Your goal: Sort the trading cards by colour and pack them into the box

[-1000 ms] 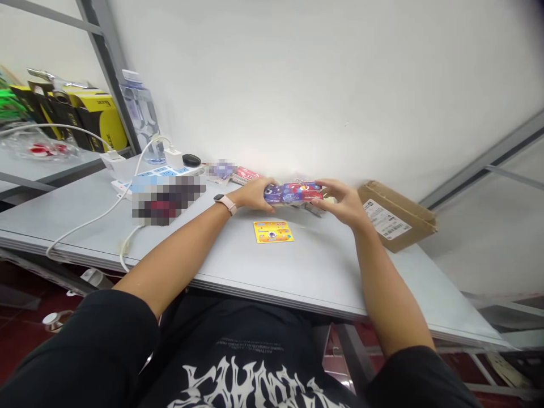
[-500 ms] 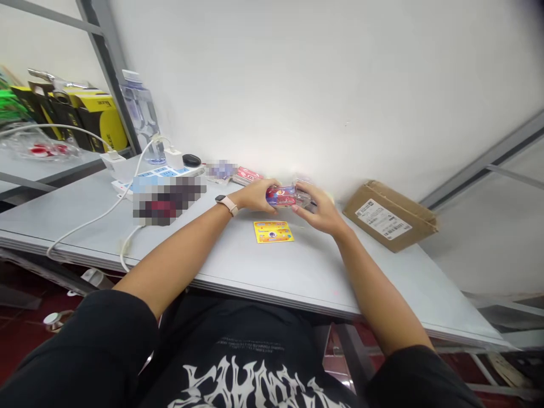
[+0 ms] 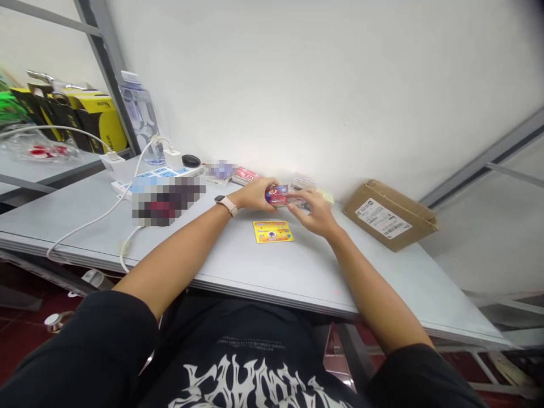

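Nearest the camera, a black printed shirt fills the bottom of the view, and two bare forearms reach out over the front edge of a grey table. Just beyond the arms a yellow card lies flat on the tabletop, apart from both hands.

Past the card the hands meet. The left hand, with a pale watch at its wrist, curls around the left end of a small red and blue packet and grips it. The right hand comes in from the other side, fingers bent, fingertips touching the packet's right end — whether it truly pinches the packet or only rests against it cannot be told. The packet sits just above the table, behind the yellow card.

To the right, well apart from the hands, a brown cardboard box lies with a white label on top. To the left, a white power strip with plugs and trailing white cables — and behind it a clear water bottle. Farthest left, yellow and black boxes stand on a shelf against the white wall
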Demonstrator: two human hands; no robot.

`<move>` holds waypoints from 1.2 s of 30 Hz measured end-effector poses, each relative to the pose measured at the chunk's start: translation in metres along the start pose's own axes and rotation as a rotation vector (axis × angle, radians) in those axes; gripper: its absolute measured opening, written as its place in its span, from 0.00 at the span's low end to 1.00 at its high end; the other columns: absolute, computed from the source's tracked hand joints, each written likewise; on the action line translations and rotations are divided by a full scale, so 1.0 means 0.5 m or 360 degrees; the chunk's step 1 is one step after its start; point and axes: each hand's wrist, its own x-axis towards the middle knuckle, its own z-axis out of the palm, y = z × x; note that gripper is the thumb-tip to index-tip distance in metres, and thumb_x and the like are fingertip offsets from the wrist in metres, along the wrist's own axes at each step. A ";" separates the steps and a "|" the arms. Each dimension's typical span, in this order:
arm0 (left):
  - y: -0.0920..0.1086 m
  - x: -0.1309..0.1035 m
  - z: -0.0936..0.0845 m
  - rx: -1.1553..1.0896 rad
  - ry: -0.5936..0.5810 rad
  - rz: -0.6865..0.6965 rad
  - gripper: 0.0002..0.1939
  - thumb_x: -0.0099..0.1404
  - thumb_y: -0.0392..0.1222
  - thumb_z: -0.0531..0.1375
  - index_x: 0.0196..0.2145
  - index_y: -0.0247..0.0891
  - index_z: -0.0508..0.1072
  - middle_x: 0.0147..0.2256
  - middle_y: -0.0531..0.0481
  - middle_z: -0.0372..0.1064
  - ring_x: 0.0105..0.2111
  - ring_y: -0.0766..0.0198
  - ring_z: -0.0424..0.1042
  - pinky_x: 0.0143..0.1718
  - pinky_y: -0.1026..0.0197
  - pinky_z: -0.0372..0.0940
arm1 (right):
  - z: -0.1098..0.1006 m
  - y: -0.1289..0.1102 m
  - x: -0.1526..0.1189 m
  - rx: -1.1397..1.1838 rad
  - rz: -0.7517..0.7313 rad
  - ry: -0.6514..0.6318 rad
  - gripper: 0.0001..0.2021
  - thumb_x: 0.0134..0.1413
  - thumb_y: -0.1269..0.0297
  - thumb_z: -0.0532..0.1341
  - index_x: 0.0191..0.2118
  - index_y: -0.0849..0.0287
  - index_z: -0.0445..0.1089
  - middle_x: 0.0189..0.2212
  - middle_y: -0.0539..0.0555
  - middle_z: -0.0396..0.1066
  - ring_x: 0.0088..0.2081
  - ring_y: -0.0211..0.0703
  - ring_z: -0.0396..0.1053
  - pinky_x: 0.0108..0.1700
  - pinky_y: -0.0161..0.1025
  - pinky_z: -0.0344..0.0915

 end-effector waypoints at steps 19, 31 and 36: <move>-0.001 0.002 -0.001 0.0063 0.0039 -0.0038 0.39 0.49 0.46 0.75 0.58 0.35 0.72 0.57 0.38 0.76 0.55 0.45 0.75 0.58 0.48 0.69 | -0.007 0.003 0.003 0.0260 0.0074 0.0247 0.17 0.67 0.45 0.64 0.48 0.52 0.76 0.45 0.57 0.84 0.49 0.56 0.80 0.56 0.55 0.74; -0.023 0.004 0.001 0.0229 0.0167 -0.0145 0.38 0.52 0.47 0.71 0.59 0.32 0.71 0.57 0.33 0.74 0.55 0.41 0.75 0.58 0.45 0.70 | -0.036 0.008 0.001 0.0157 0.0186 -0.0634 0.24 0.52 0.43 0.74 0.49 0.54 0.81 0.44 0.57 0.79 0.44 0.52 0.74 0.46 0.49 0.72; -0.026 0.006 0.001 0.0240 0.0158 -0.0141 0.38 0.51 0.48 0.71 0.58 0.37 0.71 0.58 0.36 0.75 0.57 0.42 0.75 0.60 0.46 0.69 | -0.031 0.005 0.001 0.0001 0.0283 -0.0996 0.37 0.46 0.43 0.77 0.60 0.54 0.78 0.51 0.60 0.72 0.50 0.56 0.73 0.52 0.53 0.73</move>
